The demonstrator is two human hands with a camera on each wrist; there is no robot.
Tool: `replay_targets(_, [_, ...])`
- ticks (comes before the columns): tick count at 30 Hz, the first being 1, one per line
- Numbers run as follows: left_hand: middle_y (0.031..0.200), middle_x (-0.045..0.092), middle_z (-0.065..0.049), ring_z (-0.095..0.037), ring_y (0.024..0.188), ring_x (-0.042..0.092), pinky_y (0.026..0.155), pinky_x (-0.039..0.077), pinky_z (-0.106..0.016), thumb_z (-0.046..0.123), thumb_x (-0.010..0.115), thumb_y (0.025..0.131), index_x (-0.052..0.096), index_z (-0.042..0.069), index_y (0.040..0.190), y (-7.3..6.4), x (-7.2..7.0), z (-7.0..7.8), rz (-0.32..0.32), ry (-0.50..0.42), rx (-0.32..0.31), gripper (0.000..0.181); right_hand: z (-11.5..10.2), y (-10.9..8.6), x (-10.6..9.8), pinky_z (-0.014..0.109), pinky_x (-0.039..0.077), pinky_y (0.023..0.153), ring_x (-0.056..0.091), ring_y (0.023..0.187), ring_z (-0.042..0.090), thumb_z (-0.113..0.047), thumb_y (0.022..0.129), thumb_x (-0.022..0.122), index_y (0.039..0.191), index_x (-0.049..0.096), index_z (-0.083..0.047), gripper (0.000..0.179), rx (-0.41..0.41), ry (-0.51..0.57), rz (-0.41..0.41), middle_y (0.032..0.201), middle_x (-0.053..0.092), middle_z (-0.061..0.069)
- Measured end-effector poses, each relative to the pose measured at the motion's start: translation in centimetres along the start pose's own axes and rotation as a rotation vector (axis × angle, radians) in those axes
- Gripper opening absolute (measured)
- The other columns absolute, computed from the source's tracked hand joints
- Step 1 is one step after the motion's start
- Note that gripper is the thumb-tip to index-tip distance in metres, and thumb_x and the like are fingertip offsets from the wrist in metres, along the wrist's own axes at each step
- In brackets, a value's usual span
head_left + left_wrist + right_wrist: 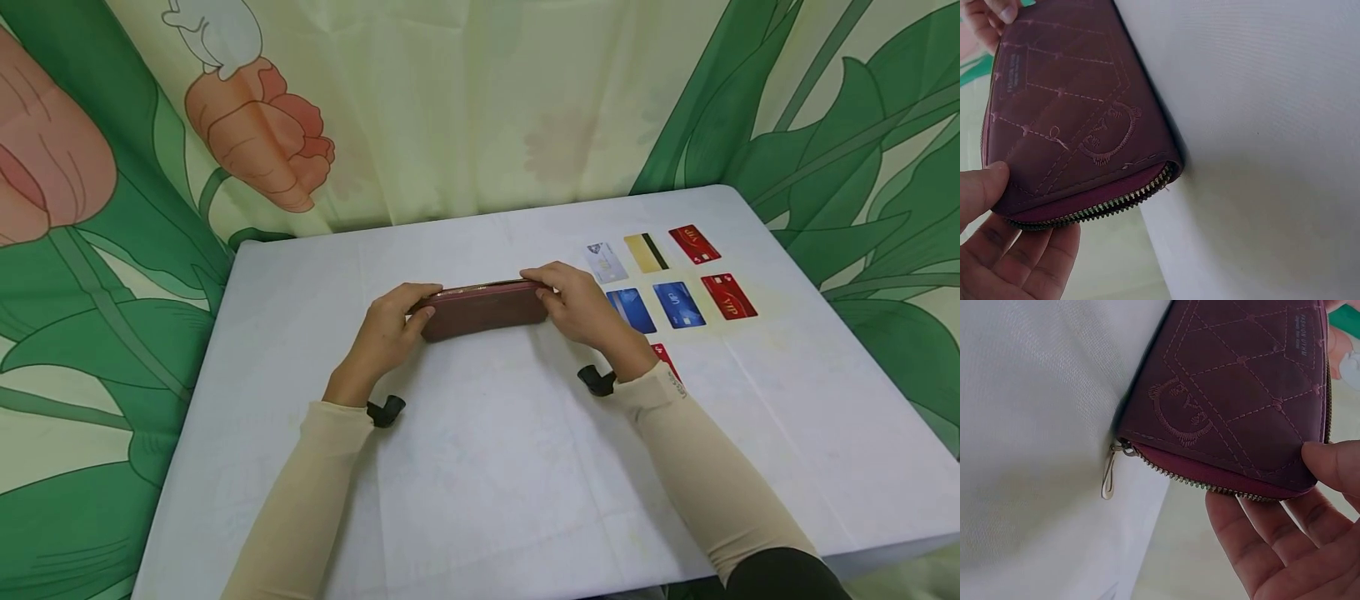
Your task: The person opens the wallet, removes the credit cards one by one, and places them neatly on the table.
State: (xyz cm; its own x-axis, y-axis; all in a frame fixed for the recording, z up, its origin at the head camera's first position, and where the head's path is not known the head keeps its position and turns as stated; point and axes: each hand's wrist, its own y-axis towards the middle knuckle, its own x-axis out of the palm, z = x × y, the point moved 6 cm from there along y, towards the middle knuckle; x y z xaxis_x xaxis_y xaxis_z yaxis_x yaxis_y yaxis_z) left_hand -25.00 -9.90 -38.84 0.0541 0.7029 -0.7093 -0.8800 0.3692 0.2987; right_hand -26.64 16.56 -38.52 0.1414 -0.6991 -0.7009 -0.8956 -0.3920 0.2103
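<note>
A long maroon zip wallet (483, 310) stands on its long edge at the table's middle, held between both hands. My left hand (388, 329) grips its left end, thumb on the near face and fingers behind. At the other end my right hand (581, 308) pinches it the same way. Stitched diamonds and an embroidered bear face (1110, 134) mark the near face. Along the left end the zip teeth (1100, 209) are parted. The zip pull (1108, 475) hangs at the right end's lower corner. The wallet's inside is hidden.
On the white-clothed table (480, 483), several cards lie in rows to the right: a silver card (606, 262), a gold card (646, 252), blue cards (678, 305) and red cards (729, 297). My right forearm partly covers one red card (666, 360). A patterned curtain (465, 108) hangs behind.
</note>
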Motion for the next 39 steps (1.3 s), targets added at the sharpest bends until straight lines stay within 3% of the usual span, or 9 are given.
replay_targets(9, [0.133, 0.068, -0.016, -0.029, 0.116, 0.066, 0.093, 0.057, -0.045, 0.003, 0.062, 0.104, 0.061, 0.002, 0.142, -0.1, -0.1, -0.5, -0.005, -0.071, -0.069, 0.038, 0.1, -0.1, 0.1, 0.047, 0.056, 0.095, 0.064, 0.12, 0.029, 0.003, 0.104, 0.057, 0.14, 0.065, -0.003, 0.038, 0.023, 0.026, -0.004, 0.132, 0.068, 0.015])
replay_targets(17, [0.125, 0.07, -0.014, -0.026, 0.113, 0.066, 0.093, 0.057, -0.044, 0.006, 0.06, 0.106, 0.064, 0.002, 0.138, -0.3, 0.0, -1.0, -0.04, -0.134, -0.163, 0.033, 0.4, 0.0, 0.3, 0.048, 0.056, 0.098, 0.066, 0.12, 0.032, 0.002, 0.104, 0.058, 0.136, 0.068, 0.0, 0.034, 0.051, 0.06, -0.023, 0.131, 0.07, 0.016])
replay_targets(26, [0.13, 0.07, -0.014, -0.028, 0.118, 0.066, 0.098, 0.056, -0.045, 0.007, 0.058, 0.107, 0.067, 0.002, 0.135, -0.4, 0.4, -1.7, -0.09, -0.131, -0.202, 0.03, 0.9, 0.0, 0.7, 0.048, 0.055, 0.093, 0.066, 0.112, 0.032, 0.0, 0.104, 0.058, 0.134, 0.069, 0.002, 0.032, 0.114, 0.062, -0.057, 0.132, 0.069, 0.018])
replay_targets(34, [0.131, 0.066, -0.017, -0.032, 0.12, 0.063, 0.099, 0.054, -0.048, 0.006, 0.058, 0.106, 0.069, 0.001, 0.133, -0.3, 0.6, -2.1, -0.071, -0.087, -0.199, 0.029, 1.0, 0.3, 1.1, 0.049, 0.054, 0.096, 0.065, 0.117, 0.033, -0.002, 0.105, 0.057, 0.137, 0.066, 0.003, 0.034, 0.146, 0.046, -0.088, 0.136, 0.067, 0.019])
replay_targets(39, [0.126, 0.062, -0.017, -0.033, 0.116, 0.061, 0.096, 0.052, -0.048, 0.009, 0.058, 0.107, 0.069, 0.002, 0.134, -0.4, 1.0, -2.6, -0.079, -0.053, -0.25, 0.03, 1.4, 0.5, 1.5, 0.049, 0.054, 0.095, 0.065, 0.116, 0.034, -0.003, 0.105, 0.057, 0.137, 0.066, 0.002, 0.034, 0.171, 0.006, -0.098, 0.136, 0.067, 0.019])
